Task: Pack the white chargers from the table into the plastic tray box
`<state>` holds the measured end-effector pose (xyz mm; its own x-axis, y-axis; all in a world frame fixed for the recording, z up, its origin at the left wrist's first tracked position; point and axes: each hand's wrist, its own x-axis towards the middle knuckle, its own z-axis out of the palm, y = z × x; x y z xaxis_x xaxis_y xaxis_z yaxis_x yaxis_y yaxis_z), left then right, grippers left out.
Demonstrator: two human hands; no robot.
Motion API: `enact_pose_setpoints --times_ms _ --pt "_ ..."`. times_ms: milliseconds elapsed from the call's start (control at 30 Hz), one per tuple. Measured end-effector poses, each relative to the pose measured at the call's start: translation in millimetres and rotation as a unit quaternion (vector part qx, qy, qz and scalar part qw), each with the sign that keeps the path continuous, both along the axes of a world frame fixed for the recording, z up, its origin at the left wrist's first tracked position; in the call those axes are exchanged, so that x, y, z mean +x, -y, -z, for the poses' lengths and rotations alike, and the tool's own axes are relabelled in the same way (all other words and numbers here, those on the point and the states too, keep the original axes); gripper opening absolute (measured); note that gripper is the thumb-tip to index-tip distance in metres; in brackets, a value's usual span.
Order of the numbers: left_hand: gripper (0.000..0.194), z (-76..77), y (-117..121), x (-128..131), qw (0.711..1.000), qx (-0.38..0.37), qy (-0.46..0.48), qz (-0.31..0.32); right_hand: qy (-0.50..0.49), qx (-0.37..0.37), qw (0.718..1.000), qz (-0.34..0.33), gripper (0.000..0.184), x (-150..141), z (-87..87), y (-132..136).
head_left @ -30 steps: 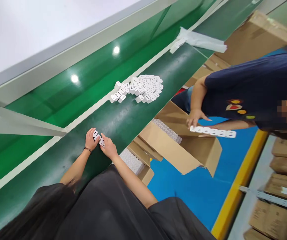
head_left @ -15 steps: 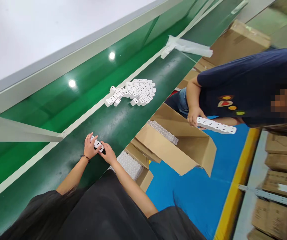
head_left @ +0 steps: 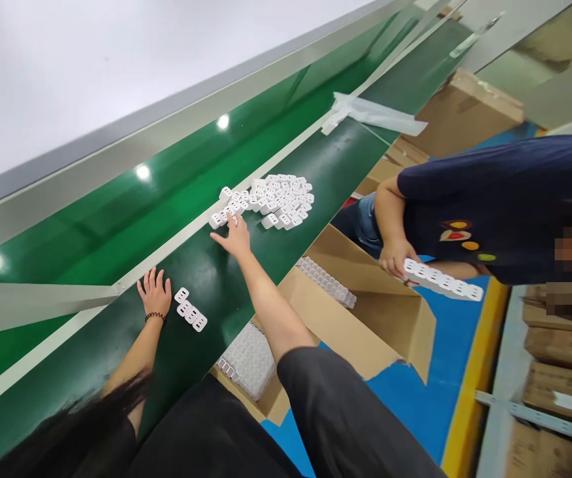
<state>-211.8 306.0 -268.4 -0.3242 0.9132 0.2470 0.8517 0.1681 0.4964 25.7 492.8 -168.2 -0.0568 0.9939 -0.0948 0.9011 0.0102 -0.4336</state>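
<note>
My left hand (head_left: pixel 155 294), with a dark coiled band at the wrist, is spread open on the green belt (head_left: pixel 166 362), holding nothing. Just right of it, several small white blocks with paired dark slots (head_left: pixel 190 311) make a short row, one slightly offset. My right hand (head_left: pixel 236 238) is stretched forward, thumb apart, its fingertips at the near edge of a loose group of similar white blocks (head_left: pixel 218 218). Whether the fingertips touch them I cannot tell. Beyond lies a larger pile of the same blocks (head_left: pixel 286 199).
A co-worker (head_left: pixel 465 206) at right holds a long row of white blocks (head_left: pixel 442 279). Open cartons (head_left: pixel 355 318) with packed pieces stand beside the belt. A white plastic sheet (head_left: pixel 380 114) lies farther along. Brown boxes (head_left: pixel 559 385) sit on a rack at right.
Both hands have let go of the short row of blocks, which now lies on the belt. My left hand has moved left; my right hand has reached forward to the loose blocks.
</note>
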Motion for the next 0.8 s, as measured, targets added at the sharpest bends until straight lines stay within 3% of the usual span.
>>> enact_pose_setpoints --times_ms 67,167,300,467,600,800 --pt "0.042 1.1 0.8 0.8 1.000 -0.006 0.003 -0.001 0.050 -0.020 0.998 0.015 0.088 -10.6 1.4 -38.8" --pt "0.043 0.2 0.9 -0.4 1.000 -0.018 0.006 0.004 0.107 -0.040 0.994 0.005 0.082 -24.2 12.9 -59.4" --pt "0.042 -2.0 0.3 -0.2 1.000 -0.029 -0.001 0.002 0.140 0.013 0.990 -0.027 0.059 -36.8 29.1 -44.3" --pt "0.042 -6.9 0.6 2.1 0.998 -0.056 -0.020 -0.005 0.138 0.033 0.988 -0.061 0.067 -42.0 38.2 -26.0" --pt "0.044 -10.5 1.0 3.0 0.995 -0.089 -0.033 -0.011 0.128 0.028 0.989 -0.065 0.070 -39.8 36.4 -22.1" --pt "0.045 -12.5 0.4 3.0 0.995 -0.091 -0.045 -0.019 0.112 0.018 0.991 -0.076 0.051 -45.6 24.3 -11.5"
